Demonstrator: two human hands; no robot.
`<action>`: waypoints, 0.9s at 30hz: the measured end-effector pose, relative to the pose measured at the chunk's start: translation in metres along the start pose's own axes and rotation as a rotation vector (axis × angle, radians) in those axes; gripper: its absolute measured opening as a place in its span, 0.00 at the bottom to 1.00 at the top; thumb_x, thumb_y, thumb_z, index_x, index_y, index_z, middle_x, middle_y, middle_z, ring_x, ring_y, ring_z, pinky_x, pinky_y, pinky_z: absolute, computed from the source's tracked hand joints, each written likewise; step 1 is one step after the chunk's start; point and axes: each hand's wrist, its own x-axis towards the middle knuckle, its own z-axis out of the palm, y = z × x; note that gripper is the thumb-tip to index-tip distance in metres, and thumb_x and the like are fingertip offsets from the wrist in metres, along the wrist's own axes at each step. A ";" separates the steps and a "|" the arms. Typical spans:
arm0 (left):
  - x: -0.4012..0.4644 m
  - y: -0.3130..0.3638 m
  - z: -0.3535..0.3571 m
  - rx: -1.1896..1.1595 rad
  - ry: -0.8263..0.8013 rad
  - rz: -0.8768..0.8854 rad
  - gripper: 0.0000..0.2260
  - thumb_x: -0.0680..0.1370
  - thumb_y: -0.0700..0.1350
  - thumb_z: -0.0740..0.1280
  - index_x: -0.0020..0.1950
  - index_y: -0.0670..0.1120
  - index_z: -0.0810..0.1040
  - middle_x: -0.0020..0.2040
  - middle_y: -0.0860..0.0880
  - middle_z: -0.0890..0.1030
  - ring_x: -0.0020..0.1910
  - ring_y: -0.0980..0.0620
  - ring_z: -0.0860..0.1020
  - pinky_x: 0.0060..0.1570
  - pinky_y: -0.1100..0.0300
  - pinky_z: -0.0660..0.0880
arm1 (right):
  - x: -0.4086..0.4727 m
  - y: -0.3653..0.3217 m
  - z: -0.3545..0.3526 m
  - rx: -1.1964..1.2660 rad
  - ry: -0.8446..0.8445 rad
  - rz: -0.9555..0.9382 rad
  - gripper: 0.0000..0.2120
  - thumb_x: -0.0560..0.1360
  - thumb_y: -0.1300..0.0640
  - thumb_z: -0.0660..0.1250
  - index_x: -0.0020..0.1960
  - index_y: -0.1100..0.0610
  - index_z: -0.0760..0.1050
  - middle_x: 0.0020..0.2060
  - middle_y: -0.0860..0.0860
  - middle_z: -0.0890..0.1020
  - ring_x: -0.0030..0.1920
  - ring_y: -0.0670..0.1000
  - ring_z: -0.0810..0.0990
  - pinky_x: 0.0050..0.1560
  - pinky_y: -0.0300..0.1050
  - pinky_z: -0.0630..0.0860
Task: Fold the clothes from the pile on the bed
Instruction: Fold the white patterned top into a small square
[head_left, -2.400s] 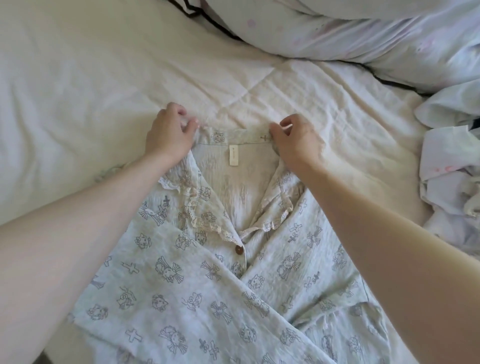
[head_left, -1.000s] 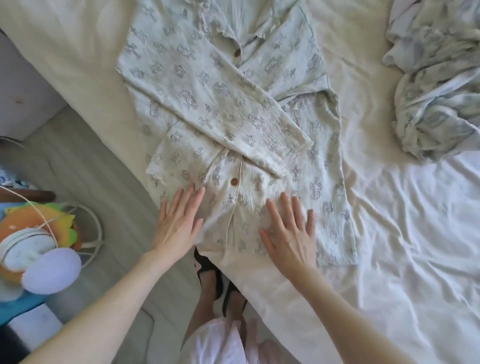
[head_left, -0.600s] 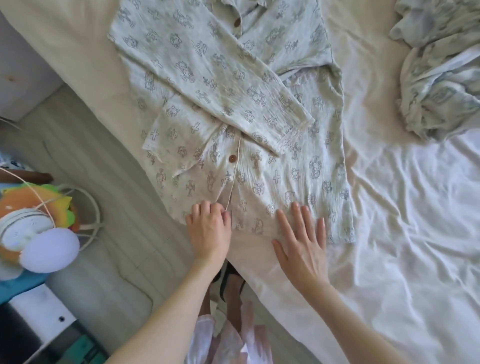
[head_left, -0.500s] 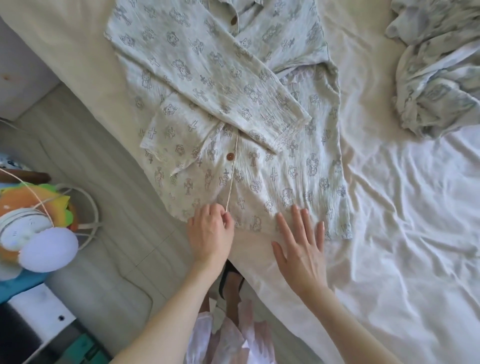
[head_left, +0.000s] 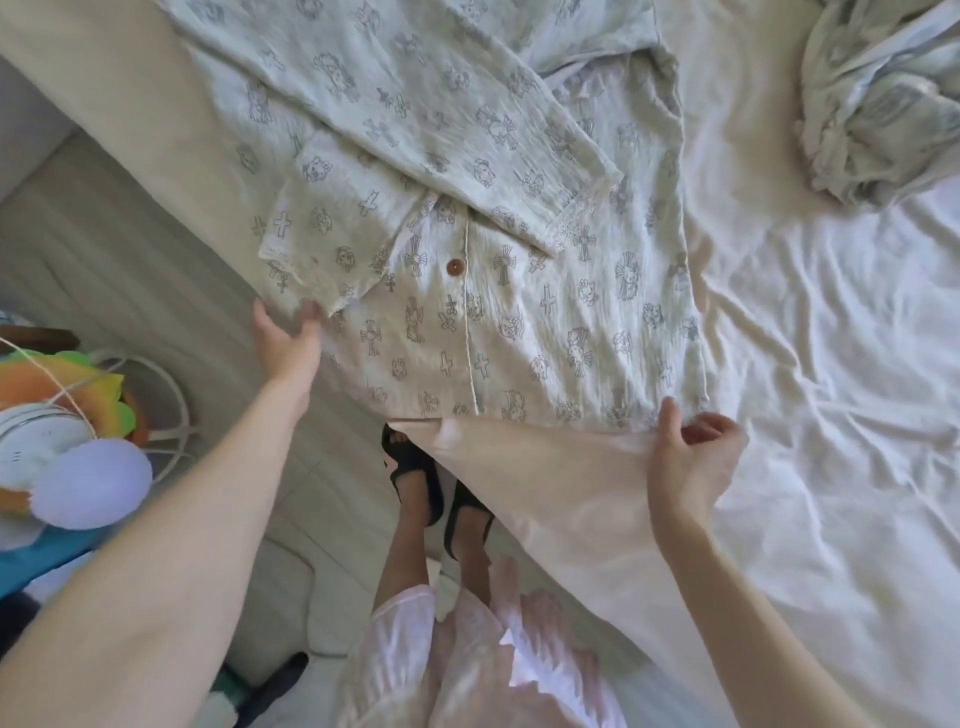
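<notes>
**A:** ok so what was actually around the pajama top (head_left: 519, 291) in that shot?

**B:** It lay spread front-up across the upper middle of the frame, on the cream bed cover (head_left: 571, 499), with its bottom hem right at the mattress edge. Both sleeves were folded in over the chest, the upper one running diagonally down to a lace cuff (head_left: 571, 218) right of center. One brown button (head_left: 455, 266) showed on the placket, only the one that I could count. Print was little crosses and cartoon figures. No readable label or writing anywhere.

**A:** and the hands?

**B:** Left hand (head_left: 288, 343) sat at the left side of the hem, thumb spread away from the fingers, whose tips touched the fabric near the lower sleeve's cuff. Couldn't tell if it was really gripping anything. Right hand (head_left: 691, 457) was at the hem's lower right corner, fingers curled, thumb and fingertips pinched on the cloth there.

**A:** anything in the way?

**B:** Not on the top itself. One crumpled pile of clothes (head_left: 883, 98) sat in the upper right corner, well apart from it, on the wrinkled white sheet (head_left: 831, 415). Bottom center, two feet in black sandals (head_left: 441, 493) stood on the grey floor (head_left: 130, 270) below the mattress edge, partly hidden by the cover's drape. Far left had a colorful plush toy (head_left: 57, 384) and a white fan-like thing (head_left: 78, 467) beside it, cropped by the frame.
</notes>
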 end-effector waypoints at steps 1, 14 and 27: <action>0.009 0.004 -0.001 -0.058 -0.014 0.006 0.31 0.78 0.50 0.65 0.76 0.48 0.54 0.72 0.48 0.65 0.67 0.52 0.68 0.65 0.61 0.65 | 0.004 -0.002 0.002 0.048 -0.003 0.070 0.20 0.75 0.46 0.67 0.60 0.56 0.66 0.43 0.48 0.74 0.43 0.47 0.74 0.48 0.42 0.67; -0.047 -0.034 -0.068 -0.193 -0.210 -0.281 0.17 0.76 0.43 0.69 0.63 0.39 0.74 0.54 0.46 0.80 0.49 0.49 0.78 0.46 0.59 0.75 | 0.011 -0.033 -0.006 0.621 -0.334 0.782 0.14 0.76 0.56 0.65 0.36 0.55 0.63 0.30 0.50 0.68 0.29 0.49 0.68 0.36 0.41 0.71; -0.117 0.068 -0.119 -0.600 -0.255 -0.311 0.08 0.76 0.41 0.67 0.55 0.45 0.75 0.49 0.44 0.82 0.47 0.47 0.81 0.49 0.51 0.77 | -0.006 -0.098 -0.051 0.594 -0.426 0.342 0.09 0.81 0.58 0.55 0.58 0.59 0.69 0.45 0.53 0.76 0.42 0.50 0.77 0.55 0.51 0.76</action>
